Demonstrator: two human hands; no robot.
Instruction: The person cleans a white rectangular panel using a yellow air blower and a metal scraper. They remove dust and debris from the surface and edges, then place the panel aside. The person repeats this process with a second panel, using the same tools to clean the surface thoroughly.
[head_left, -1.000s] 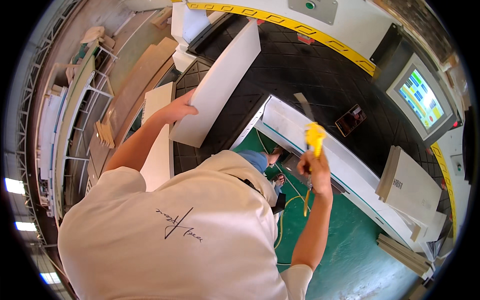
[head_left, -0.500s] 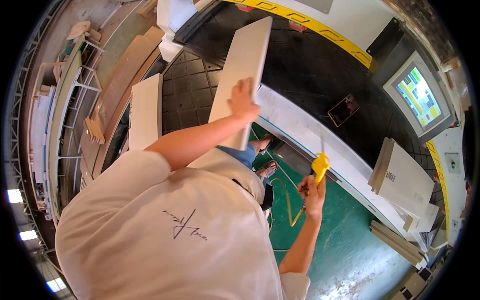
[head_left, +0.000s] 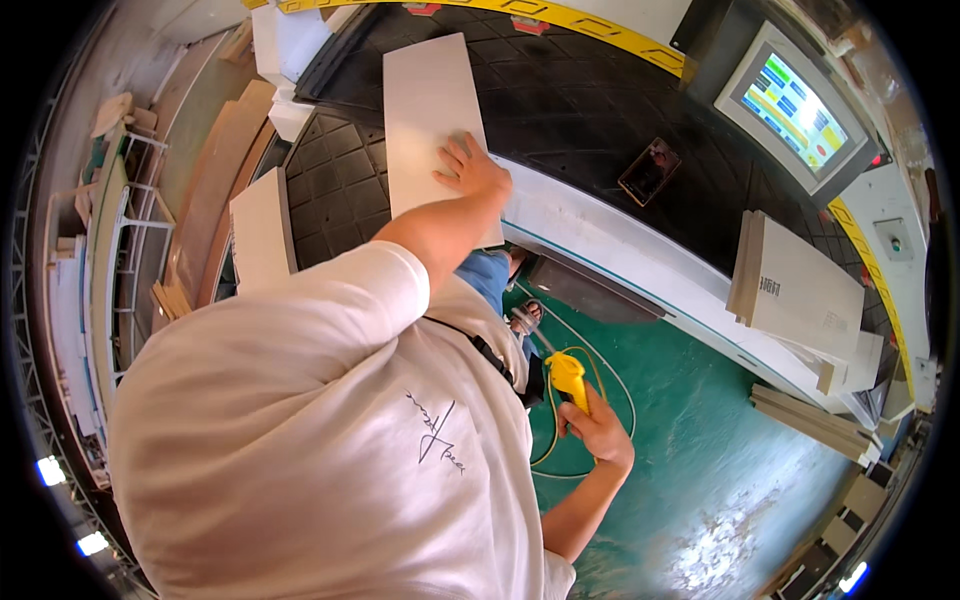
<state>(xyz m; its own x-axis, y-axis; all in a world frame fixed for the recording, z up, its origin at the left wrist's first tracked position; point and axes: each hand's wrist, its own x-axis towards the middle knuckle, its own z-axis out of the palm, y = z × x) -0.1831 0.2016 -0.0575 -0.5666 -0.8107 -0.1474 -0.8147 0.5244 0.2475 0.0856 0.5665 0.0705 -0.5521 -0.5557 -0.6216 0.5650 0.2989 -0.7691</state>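
Note:
A long pale board (head_left: 435,100) lies across the black tiled machine bed (head_left: 580,110), its near end overhanging the front rail beside my body. On the board's face rests my left hand (head_left: 472,168), palm down with the fingers spread. Lower and to the right, my right hand (head_left: 598,430) is wrapped round a yellow air blow gun (head_left: 567,378). The gun's thin nozzle points up and left, toward my feet, and a yellow hose (head_left: 552,425) hangs near it.
A phone (head_left: 650,172) lies on the bed, left of a tilted control screen (head_left: 795,108). Several pale boards (head_left: 805,280) are stacked at the right, with more boards (head_left: 815,425) below them. Another pale panel (head_left: 262,230) stands at the left. The floor (head_left: 690,450) is green.
The board has turned, so its broad face shows more and its side edge less. My right hand has brought the blow gun down and left, nearer my body. My view has shifted right.

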